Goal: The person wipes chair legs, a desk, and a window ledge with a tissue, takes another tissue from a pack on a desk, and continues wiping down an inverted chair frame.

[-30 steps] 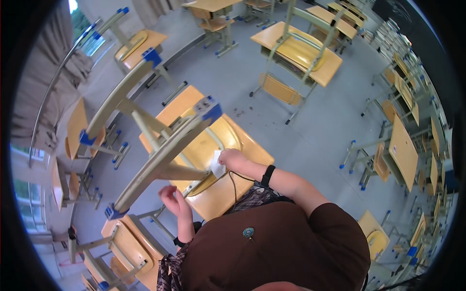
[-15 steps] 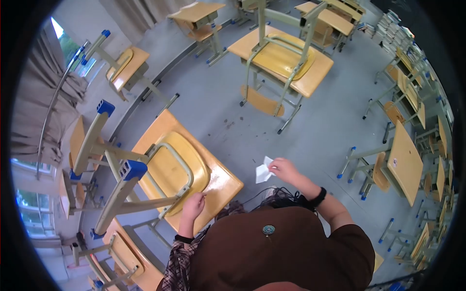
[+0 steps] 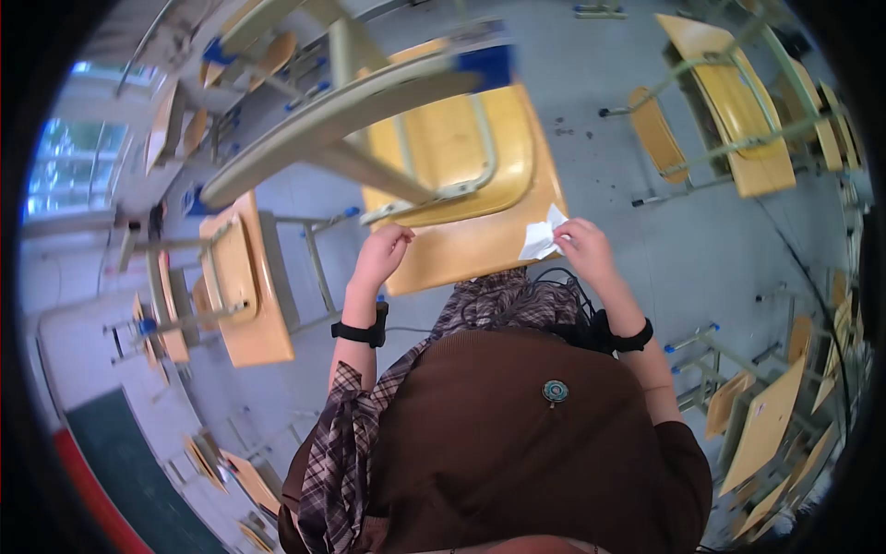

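Note:
In my right hand [image 3: 584,251] a white paper or tissue [image 3: 542,234] is pinched, over the front right corner of a wooden desk [image 3: 461,254]. My left hand [image 3: 381,254] is at the desk's front left edge, its fingers curled together; whether anything small is between them is hidden. On the desk an upturned chair rests on its yellow seat [image 3: 498,166], and its beige metal legs with blue end caps [image 3: 484,69] rise toward the camera. Black bands are on both wrists.
Another desk with an upturned chair [image 3: 242,277] stands at the left, and one more [image 3: 738,111] at the upper right. More desks [image 3: 761,425] are at the lower right. A dark cable [image 3: 812,277] runs down the right side. A green board [image 3: 138,471] is at lower left.
The view has turned, so the desk now lies straight ahead. My right hand, off to the desk's right half a second ago, is now over its corner with the white piece. My left hand is still near the edge.

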The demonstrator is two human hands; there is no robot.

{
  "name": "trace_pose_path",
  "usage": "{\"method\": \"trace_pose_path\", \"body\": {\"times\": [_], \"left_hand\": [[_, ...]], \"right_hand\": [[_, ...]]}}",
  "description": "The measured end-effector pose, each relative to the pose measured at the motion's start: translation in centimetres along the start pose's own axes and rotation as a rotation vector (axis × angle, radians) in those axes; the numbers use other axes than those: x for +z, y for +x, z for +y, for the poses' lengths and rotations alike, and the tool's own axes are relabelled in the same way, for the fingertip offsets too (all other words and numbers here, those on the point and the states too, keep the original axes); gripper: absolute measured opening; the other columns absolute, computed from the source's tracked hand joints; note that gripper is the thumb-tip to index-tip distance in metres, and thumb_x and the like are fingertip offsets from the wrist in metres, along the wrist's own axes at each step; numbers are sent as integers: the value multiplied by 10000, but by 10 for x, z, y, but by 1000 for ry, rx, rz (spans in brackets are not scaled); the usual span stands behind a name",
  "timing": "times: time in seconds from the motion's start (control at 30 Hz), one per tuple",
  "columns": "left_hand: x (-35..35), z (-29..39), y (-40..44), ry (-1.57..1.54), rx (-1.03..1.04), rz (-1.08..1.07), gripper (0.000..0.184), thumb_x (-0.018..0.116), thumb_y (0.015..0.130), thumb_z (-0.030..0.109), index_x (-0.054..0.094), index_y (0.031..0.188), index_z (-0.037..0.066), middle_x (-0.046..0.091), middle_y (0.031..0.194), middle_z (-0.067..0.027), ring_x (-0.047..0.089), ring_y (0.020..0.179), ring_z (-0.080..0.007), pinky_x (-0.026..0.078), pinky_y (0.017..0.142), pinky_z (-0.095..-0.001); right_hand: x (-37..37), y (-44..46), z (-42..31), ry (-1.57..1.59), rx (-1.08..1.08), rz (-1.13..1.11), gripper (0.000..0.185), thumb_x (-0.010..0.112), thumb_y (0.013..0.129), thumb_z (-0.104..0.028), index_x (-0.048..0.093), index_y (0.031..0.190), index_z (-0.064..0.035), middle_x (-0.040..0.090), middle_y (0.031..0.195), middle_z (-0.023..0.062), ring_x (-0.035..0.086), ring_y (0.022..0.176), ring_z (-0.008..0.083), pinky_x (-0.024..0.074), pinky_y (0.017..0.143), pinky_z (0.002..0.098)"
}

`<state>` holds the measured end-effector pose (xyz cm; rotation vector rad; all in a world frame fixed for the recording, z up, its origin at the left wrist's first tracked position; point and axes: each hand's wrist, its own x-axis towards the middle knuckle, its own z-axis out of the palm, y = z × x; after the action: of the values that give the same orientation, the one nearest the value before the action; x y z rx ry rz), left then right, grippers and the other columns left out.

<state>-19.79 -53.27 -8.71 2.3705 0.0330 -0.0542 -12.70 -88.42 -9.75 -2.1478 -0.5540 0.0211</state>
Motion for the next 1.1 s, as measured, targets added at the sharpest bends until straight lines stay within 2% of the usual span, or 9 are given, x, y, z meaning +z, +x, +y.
{"method": "trace_pose_path", "body": {"times": [0.13, 0.23, 0.37, 0.47, 0.57, 0.7, 0.77, 0.9, 1.1], "left_hand": [[-29, -52, -43, -13, -119, 179, 130, 451, 753, 30, 573, 797, 22, 579, 753, -130, 569, 728, -290, 455, 649, -347], [-36, -58, -66, -24, -127, 181, 128, 452, 747, 30, 573, 789, 26, 574, 746, -134, 563, 722, -302, 453, 647, -359], [-15, -26, -70, -63, 65, -22, 117, 468, 716, 34, 571, 770, 30, 570, 735, -138, 559, 731, -320, 451, 644, -378], [9, 9, -52, -126, 290, -196, 98, 486, 704, 43, 568, 756, 28, 572, 721, -139, 562, 720, -311, 457, 655, -386], [29, 53, -31, -173, 505, -286, 97, 490, 706, 49, 568, 761, 31, 575, 721, -134, 563, 713, -307, 455, 660, -391], [54, 108, -13, -143, 675, -441, 104, 489, 705, 51, 570, 769, 39, 576, 744, -109, 555, 752, -295, 441, 692, -389], [73, 129, -6, -109, 730, -518, 112, 482, 705, 50, 570, 774, 46, 572, 749, -102, 552, 768, -288, 437, 699, -387], [129, 171, 3, -78, 730, -704, 125, 487, 699, 31, 567, 793, 47, 563, 762, -100, 546, 785, -284, 434, 709, -382], [242, 268, 14, -40, 868, -884, 132, 472, 718, 58, 571, 804, 48, 579, 787, -101, 550, 790, -291, 433, 710, -395]], "right_hand": [[36, 6, -15, 8, 149, -114, 92, 639, 692, -56, 603, 775, -38, 584, 773, 103, 565, 753, 276, 452, 659, 328], [55, 10, -31, -45, 25, -138, 93, 638, 690, -51, 603, 775, -34, 583, 777, 110, 565, 755, 283, 452, 663, 335], [60, 16, -60, -90, -10, -176, 68, 616, 714, -89, 597, 766, -49, 578, 776, 101, 561, 764, 284, 453, 674, 345], [48, 12, -64, -133, -50, -112, 63, 613, 714, -91, 591, 766, -63, 580, 772, 88, 562, 760, 276, 455, 664, 346], [25, -7, -61, -151, 5, -30, 67, 612, 711, -89, 588, 771, -73, 582, 770, 82, 564, 753, 275, 458, 656, 347], [-25, -55, -44, -190, -20, 77, 71, 622, 703, -85, 582, 751, -51, 582, 752, 89, 563, 733, 281, 460, 644, 353], [-64, -96, -24, -205, 36, 147, 75, 624, 701, -73, 583, 753, -41, 583, 756, 97, 563, 734, 289, 456, 642, 357], [-155, -180, -10, -369, 348, 375, 85, 625, 694, -40, 585, 769, -38, 589, 776, 107, 566, 742, 291, 447, 644, 344], [-237, -276, 17, -376, 525, 560, 90, 613, 688, -12, 566, 764, -19, 571, 750, 113, 550, 725, 291, 433, 641, 339]]}}
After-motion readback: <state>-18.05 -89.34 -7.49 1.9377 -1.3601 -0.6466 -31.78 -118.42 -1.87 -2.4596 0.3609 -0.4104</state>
